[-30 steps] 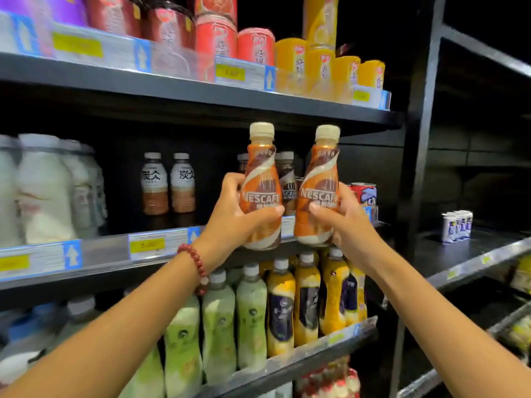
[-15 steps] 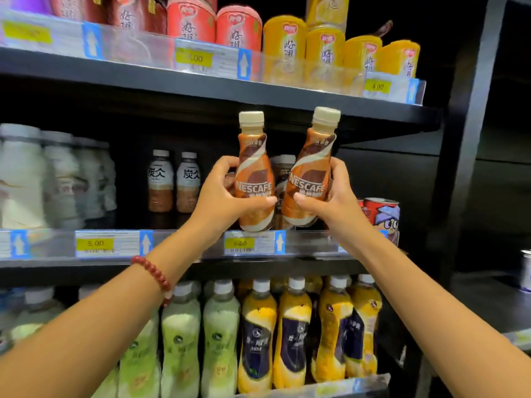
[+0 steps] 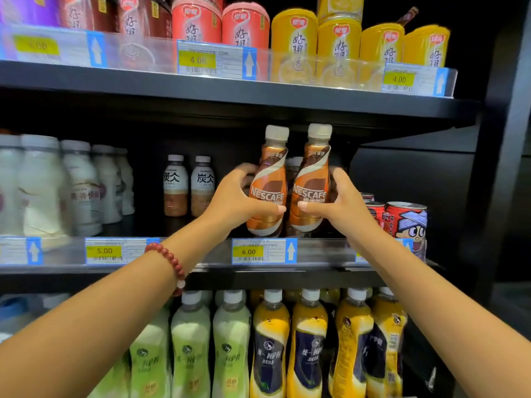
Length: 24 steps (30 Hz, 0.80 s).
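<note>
Two brown-and-orange Nescafe coffee bottles with cream caps stand side by side over the front of the middle shelf (image 3: 184, 271). My left hand (image 3: 232, 199) grips the left Nescafe bottle (image 3: 268, 185) around its lower body, thumb across the label. My right hand (image 3: 336, 202) grips the right Nescafe bottle (image 3: 311, 182) the same way. Both bottles are upright, just above the 6.00 price tag (image 3: 263, 251). More bottles of the same kind show dimly behind them. A red bead bracelet (image 3: 169, 262) sits on my left wrist.
Two small brown-labelled bottles (image 3: 188, 185) stand left of my hands, white milk bottles (image 3: 71, 185) further left. Red cartoon cans (image 3: 402, 219) stand at right. Red and yellow cups (image 3: 316, 44) fill the top shelf. Green and yellow bottles (image 3: 270, 340) line the shelf below.
Both hands have carried the bottles forward into the middle shelf and lower, toward its front edge. The right bottle has straightened from a tilt to upright. The view has moved closer.
</note>
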{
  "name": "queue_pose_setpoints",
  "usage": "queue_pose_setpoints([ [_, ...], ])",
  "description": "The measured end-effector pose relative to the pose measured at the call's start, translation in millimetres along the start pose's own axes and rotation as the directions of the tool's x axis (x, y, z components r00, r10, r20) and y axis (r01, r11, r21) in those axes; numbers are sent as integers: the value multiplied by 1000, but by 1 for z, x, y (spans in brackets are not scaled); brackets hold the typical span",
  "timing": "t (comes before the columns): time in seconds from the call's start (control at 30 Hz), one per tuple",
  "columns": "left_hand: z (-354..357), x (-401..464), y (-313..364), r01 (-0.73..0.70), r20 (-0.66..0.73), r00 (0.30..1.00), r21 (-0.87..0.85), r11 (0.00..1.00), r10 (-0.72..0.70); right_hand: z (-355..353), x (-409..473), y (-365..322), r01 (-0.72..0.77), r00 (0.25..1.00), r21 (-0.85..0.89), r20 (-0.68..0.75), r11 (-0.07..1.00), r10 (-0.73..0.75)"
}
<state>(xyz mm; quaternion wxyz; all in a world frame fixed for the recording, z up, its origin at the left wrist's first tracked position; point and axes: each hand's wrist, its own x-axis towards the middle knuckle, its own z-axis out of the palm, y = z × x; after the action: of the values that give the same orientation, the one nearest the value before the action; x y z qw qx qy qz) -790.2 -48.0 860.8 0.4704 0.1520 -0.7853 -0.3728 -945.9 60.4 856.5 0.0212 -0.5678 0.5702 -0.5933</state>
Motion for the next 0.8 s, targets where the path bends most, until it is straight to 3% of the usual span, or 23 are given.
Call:
queue_pose_setpoints([
  [0.17,5,3,-5,25,50,998,157,987,-33,-4,2,3,-118,992,-107,36,987,123],
  [0.37,13,12,-13,106,85,986,356,928,-145,-1,1,7,-161,978,-275,86,948,191],
  [0.63,9,10,-12,185,153,945,480,857,-290,-3,3,8,-146,963,-498,126,855,238],
  [0.8,7,7,-19,163,85,961,591,790,-262,-4,-1,16,-133,972,-580,80,803,219],
])
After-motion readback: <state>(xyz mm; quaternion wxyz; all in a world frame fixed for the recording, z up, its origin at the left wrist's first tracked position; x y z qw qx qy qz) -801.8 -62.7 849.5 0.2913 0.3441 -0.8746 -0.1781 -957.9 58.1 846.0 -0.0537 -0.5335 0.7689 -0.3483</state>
